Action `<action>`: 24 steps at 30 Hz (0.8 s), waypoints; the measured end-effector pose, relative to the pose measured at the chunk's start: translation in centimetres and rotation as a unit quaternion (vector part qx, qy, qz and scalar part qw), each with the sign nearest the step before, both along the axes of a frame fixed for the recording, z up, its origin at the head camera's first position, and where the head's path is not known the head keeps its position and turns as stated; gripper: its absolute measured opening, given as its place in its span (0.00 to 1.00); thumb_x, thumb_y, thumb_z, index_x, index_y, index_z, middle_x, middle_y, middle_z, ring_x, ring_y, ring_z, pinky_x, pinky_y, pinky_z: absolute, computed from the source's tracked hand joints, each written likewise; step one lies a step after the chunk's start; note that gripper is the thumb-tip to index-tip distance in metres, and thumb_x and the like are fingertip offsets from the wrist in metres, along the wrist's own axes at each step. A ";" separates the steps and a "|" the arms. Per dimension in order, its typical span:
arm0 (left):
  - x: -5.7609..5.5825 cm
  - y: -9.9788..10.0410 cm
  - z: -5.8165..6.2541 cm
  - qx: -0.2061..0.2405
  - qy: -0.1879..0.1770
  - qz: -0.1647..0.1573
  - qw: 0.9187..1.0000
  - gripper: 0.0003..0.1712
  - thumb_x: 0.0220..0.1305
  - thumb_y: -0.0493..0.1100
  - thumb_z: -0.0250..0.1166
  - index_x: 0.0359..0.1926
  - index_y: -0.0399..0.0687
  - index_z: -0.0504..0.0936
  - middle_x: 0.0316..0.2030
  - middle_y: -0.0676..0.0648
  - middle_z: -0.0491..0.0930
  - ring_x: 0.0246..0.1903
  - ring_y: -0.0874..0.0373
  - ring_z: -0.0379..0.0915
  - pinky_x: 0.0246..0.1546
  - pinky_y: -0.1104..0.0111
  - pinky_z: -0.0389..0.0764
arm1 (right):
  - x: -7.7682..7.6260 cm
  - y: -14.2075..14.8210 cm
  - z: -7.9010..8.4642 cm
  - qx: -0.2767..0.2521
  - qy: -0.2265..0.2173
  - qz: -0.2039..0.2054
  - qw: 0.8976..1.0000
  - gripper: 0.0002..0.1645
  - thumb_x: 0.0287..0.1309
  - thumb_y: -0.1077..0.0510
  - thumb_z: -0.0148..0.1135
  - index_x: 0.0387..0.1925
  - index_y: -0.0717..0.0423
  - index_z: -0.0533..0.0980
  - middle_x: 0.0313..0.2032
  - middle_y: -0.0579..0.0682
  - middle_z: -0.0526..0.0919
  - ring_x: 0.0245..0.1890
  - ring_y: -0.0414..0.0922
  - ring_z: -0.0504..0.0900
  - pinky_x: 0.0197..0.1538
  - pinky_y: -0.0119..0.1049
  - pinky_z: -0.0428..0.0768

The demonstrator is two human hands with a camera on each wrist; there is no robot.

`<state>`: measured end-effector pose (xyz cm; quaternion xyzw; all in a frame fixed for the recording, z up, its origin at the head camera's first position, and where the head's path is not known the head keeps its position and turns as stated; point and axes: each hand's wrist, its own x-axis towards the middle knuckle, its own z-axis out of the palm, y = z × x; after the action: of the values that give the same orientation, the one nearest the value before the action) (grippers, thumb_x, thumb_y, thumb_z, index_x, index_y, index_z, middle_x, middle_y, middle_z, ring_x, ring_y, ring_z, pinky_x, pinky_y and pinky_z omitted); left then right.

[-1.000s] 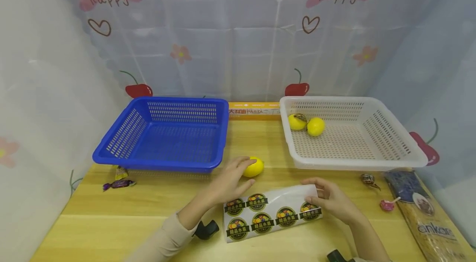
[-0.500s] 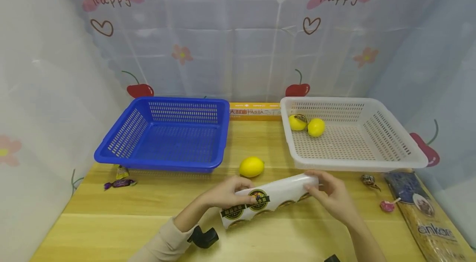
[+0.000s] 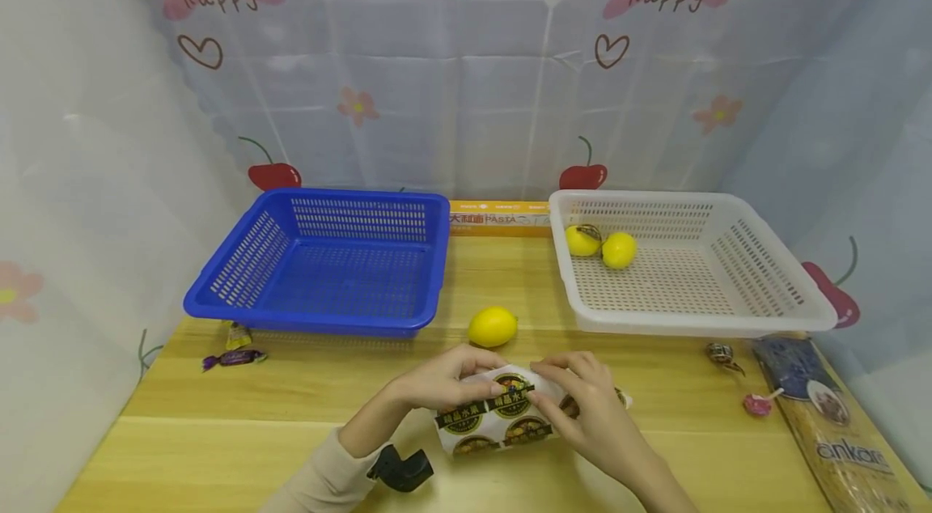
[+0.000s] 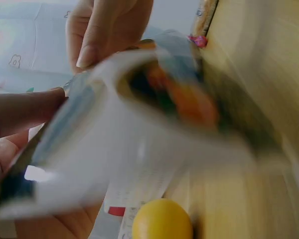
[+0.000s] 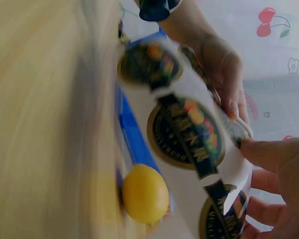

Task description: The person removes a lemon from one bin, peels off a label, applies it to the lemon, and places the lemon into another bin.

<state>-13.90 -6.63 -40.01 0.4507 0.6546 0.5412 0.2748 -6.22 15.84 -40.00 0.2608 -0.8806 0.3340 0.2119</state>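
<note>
A white sheet of round black-and-gold fruit stickers (image 3: 520, 426) is held bent above the table, in front of a lone lemon (image 3: 492, 327). My left hand (image 3: 446, 379) grips its far left part, thumb on the printed face. My right hand (image 3: 582, 400) pinches at a sticker near the sheet's middle, its fingertips close to the left thumb. The right wrist view shows the sticker sheet (image 5: 182, 132) curved between both hands, beside the lemon (image 5: 145, 193). In the left wrist view the sheet (image 4: 134, 134) is blurred; whether a sticker edge is lifted cannot be made out.
A blue basket (image 3: 316, 327) stands back left, a white basket (image 3: 699, 324) with two lemons back right. Wrapped candies (image 3: 235, 358) lie at the left; a pink lollipop (image 3: 759, 404) and an ankara pasta bag (image 3: 837, 424) at the right. A pasta box (image 3: 498, 219) lies behind.
The left hand has left the lemon and taken the sheet. The sheet was lifted and bent. The right hand moved from the sheet's right end leftward to its middle.
</note>
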 end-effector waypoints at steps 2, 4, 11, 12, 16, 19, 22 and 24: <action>0.0 -0.1 0.2 -0.004 0.016 0.004 1.000 0.14 0.67 0.33 0.53 0.50 0.29 0.76 0.30 0.41 0.77 0.22 0.71 0.62 0.28 0.77 0.70 | 0.1 -0.4 -0.3 -0.018 -0.007 -0.002 1.000 0.16 0.44 0.63 0.72 0.40 0.58 0.82 0.38 0.42 0.79 0.39 0.38 0.71 0.37 0.31 0.74; 0.0 -0.1 0.3 -0.007 0.028 0.012 1.000 0.14 0.67 0.34 0.53 0.49 0.30 0.77 0.27 0.45 0.75 0.21 0.71 0.61 0.27 0.78 0.69 | 0.1 -0.7 -0.5 -0.044 0.004 -0.001 0.999 0.17 0.41 0.65 0.73 0.38 0.57 0.82 0.36 0.41 0.79 0.36 0.38 0.72 0.32 0.27 0.75; 0.4 -0.1 0.2 0.002 -0.006 0.035 0.999 0.15 0.70 0.35 0.50 0.48 0.29 0.78 0.18 0.56 0.62 0.16 0.69 0.53 0.19 0.78 0.58 | -0.1 -1.3 -1.2 -0.116 0.093 0.017 0.989 0.11 0.48 0.62 0.71 0.35 0.62 0.82 0.32 0.49 0.82 0.30 0.41 0.76 0.31 0.19 0.74; 0.5 -0.1 0.2 0.003 -0.013 0.038 0.999 0.16 0.70 0.35 0.49 0.49 0.28 0.77 0.18 0.56 0.62 0.15 0.69 0.52 0.19 0.78 0.57 | -0.2 -1.4 -1.4 -0.118 0.107 0.017 0.987 0.11 0.51 0.59 0.69 0.35 0.63 0.82 0.32 0.50 0.83 0.30 0.42 0.77 0.34 0.20 0.74; 0.7 0.0 0.1 0.017 -0.035 0.054 0.998 0.16 0.71 0.35 0.48 0.48 0.25 0.77 0.17 0.55 0.61 0.15 0.68 0.52 0.18 0.77 0.57 | -0.2 -1.7 -2.0 -0.126 0.144 0.006 0.982 0.19 0.60 0.52 0.61 0.33 0.66 0.82 0.30 0.54 0.84 0.30 0.45 0.79 0.41 0.20 0.73; 0.9 0.2 0.0 0.030 -0.057 0.071 0.995 0.17 0.71 0.35 0.48 0.48 0.24 0.76 0.18 0.53 0.62 0.17 0.68 0.54 0.21 0.77 0.59 | -0.3 -1.9 -2.3 -0.137 0.169 -0.002 0.976 0.21 0.62 0.51 0.58 0.31 0.68 0.82 0.31 0.57 0.85 0.30 0.47 0.80 0.42 0.20 0.74; 1.1 0.5 0.0 0.044 -0.090 0.088 0.991 0.18 0.71 0.34 0.47 0.50 0.21 0.74 0.23 0.49 0.70 0.22 0.70 0.62 0.25 0.79 0.67 | -0.4 -2.2 -2.7 -0.152 0.180 0.002 0.972 0.21 0.63 0.52 0.58 0.31 0.68 0.82 0.35 0.60 0.84 0.31 0.47 0.79 0.41 0.20 0.75; 1.2 0.6 0.1 0.046 -0.107 0.100 0.988 0.18 0.71 0.34 0.48 0.52 0.20 0.72 0.28 0.44 0.76 0.26 0.70 0.66 0.30 0.79 0.70 | -0.3 -2.3 -2.9 -0.166 0.169 0.013 0.971 0.17 0.61 0.55 0.61 0.35 0.69 0.81 0.38 0.61 0.84 0.30 0.45 0.77 0.35 0.19 0.74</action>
<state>-12.67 -6.08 -39.95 0.3348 0.6373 0.6409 0.2667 -6.53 13.50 -42.90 0.2862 -0.7609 0.4293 0.3935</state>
